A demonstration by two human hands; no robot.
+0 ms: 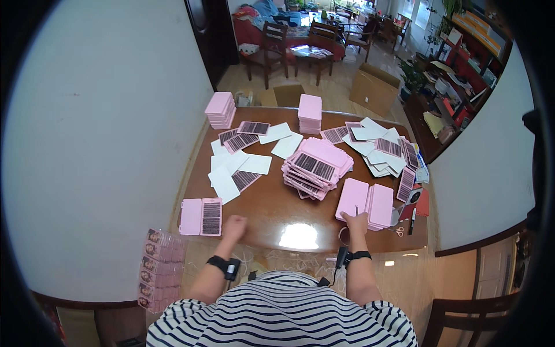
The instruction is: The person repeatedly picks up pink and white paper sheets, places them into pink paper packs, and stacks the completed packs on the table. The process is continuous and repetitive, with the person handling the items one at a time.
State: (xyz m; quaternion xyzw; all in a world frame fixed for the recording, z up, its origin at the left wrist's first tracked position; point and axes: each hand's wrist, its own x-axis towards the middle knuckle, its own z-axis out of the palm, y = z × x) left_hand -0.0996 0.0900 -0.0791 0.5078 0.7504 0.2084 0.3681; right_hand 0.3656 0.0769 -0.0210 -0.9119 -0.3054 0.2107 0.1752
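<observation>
My left hand is curled into a fist over the table's front edge; whatever it may hold is hidden. Just left of it lies an open pink case, its right half filled with a card of dark rows that look like false lashes. My right hand rests at the front of two side-by-side stacks of flat pink cases, a thin dark pointed tool between its fingers. At mid-table stands an uneven pile of open pink cases with a dark-rowed card on top.
White cards and dark-rowed cards lie scattered left; another heap of white cards lies right. Pink case stacks stand along the far edge. Scissors and a black pen lie front right. Clear packages stand low at left.
</observation>
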